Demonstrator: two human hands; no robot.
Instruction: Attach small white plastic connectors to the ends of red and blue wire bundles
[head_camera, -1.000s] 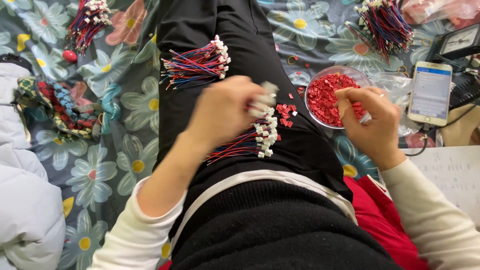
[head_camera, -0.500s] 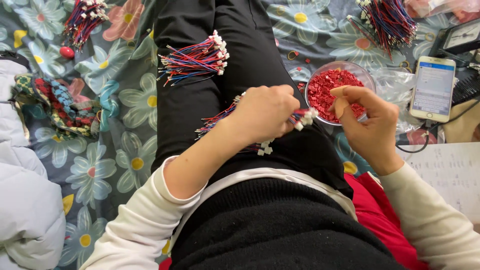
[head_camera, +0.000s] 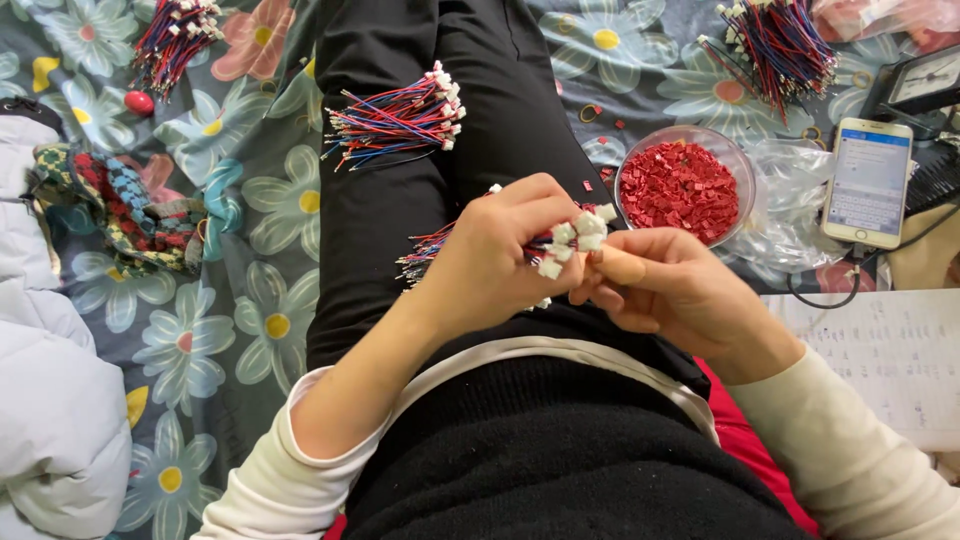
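My left hand (head_camera: 495, 250) grips a bundle of thin red, blue and black wires (head_camera: 425, 253) tipped with white plastic connectors (head_camera: 575, 238), held over my lap in black trousers. My right hand (head_camera: 675, 290) meets it from the right, thumb and fingertips pinched at the connectors; whether a small piece sits between those fingers is hidden. A clear bowl (head_camera: 628, 165) filled with small red plastic pieces (head_camera: 682, 188) stands just beyond my right hand. A second wire bundle (head_camera: 395, 118) lies across my left thigh.
More wire bundles lie at the top left (head_camera: 170, 38) and top right (head_camera: 775, 45) on the flowered cloth (head_camera: 255, 300). A smartphone (head_camera: 866, 183) with a cable lies right of the bowl, beside a clear bag (head_camera: 790, 200). Paper sheet (head_camera: 890, 350) at right; white padded jacket (head_camera: 45, 400) at left.
My left hand lifted the wire bundle off my lap and brought it right. My right hand left the bowl of red pieces and came in to meet the connectors.
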